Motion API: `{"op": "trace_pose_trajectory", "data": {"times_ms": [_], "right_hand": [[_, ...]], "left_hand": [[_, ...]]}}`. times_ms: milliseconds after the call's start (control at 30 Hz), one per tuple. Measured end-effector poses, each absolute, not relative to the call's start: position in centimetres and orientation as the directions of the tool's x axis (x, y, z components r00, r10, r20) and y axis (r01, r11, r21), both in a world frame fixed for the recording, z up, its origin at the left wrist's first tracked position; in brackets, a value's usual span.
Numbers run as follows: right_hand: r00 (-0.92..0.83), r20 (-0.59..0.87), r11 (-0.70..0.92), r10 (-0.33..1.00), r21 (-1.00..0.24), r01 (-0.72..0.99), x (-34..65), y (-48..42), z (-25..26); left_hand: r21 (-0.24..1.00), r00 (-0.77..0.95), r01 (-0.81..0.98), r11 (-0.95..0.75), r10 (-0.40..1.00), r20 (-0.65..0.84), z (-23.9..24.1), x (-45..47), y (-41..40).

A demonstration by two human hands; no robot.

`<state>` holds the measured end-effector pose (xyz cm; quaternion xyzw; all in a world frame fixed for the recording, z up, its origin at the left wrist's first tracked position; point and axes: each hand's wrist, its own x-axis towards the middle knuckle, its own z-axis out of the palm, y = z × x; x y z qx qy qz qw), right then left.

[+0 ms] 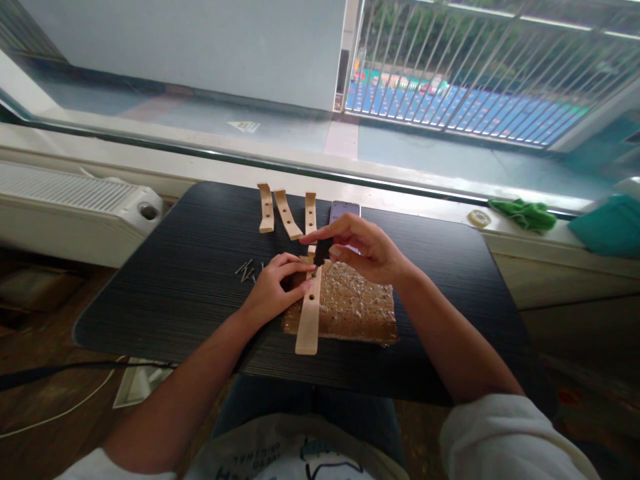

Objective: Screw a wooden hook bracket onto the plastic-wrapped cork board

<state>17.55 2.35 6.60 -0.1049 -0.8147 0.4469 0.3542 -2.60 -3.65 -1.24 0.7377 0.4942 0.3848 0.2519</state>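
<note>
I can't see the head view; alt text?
Right hand holds a black-handled tool at a wooden strip that the left hand steadies on a plastic-wrapped block. Three similar strips, metal fasteners and a phone lie nearby on a dark table.

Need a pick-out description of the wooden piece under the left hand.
On the black table sits a shiny brown block. The pale wooden piece lies over its left side, with the left hand on it. Unlike the three similar pieces farther back, it's on the block.
</note>
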Motion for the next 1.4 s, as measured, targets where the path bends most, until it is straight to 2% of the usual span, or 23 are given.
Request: {"op": "trace_pose_trajectory", "data": {"times_ms": [233,700,1400], "right_hand": [[-0.728,0.453,0.539,0.515,-0.831,-0.135,17.4,2.5,6.6],[-0.627,0.548,0.729,0.553,-0.683,0.046,17.2,2.4,6.1],[-0.4,0.756,0.822,0.518,-0.569,-0.01,16.1,2.7,4.7]], "left_hand": [[0.749,0.221,0.529,-0.399,0.917,0.333,-1.2,-2.6,-3.6],[0.753,0.217,0.532,-0.387,0.922,0.321,-1.2,-2.6,-3.6],[0.77,0.214,0.507,-0.388,0.922,0.323,-1.3,-2.6,-3.7]]}}
